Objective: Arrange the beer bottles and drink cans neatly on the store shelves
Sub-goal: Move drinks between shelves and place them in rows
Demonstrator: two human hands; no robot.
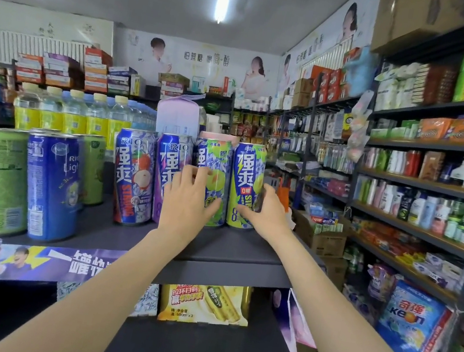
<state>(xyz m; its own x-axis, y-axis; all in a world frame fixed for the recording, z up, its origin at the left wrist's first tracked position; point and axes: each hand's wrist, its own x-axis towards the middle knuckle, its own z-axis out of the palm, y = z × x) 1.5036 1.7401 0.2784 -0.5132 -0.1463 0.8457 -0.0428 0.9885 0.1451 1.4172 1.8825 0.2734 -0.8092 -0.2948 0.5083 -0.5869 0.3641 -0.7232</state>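
Four tall RIO cans stand in a row at the right end of the dark top shelf (229,256). From left they are a blue peach can (131,176), a purple can (166,164), a green can (218,161) and a blue-and-green can (248,175). My left hand (189,199) lies against the front of the green can, fingers spread upward and thumb across its lower part. My right hand (265,209) grips the blue-and-green can low down, thumb on the front and fingers round its right side.
Further left on the shelf stand a blue RIO Light can (52,184), green cans (0,181) and yellow-label bottles (74,114) behind. Yellow beer packs (202,301) sit on the shelf below. An aisle and stocked shelves (424,185) lie to the right.
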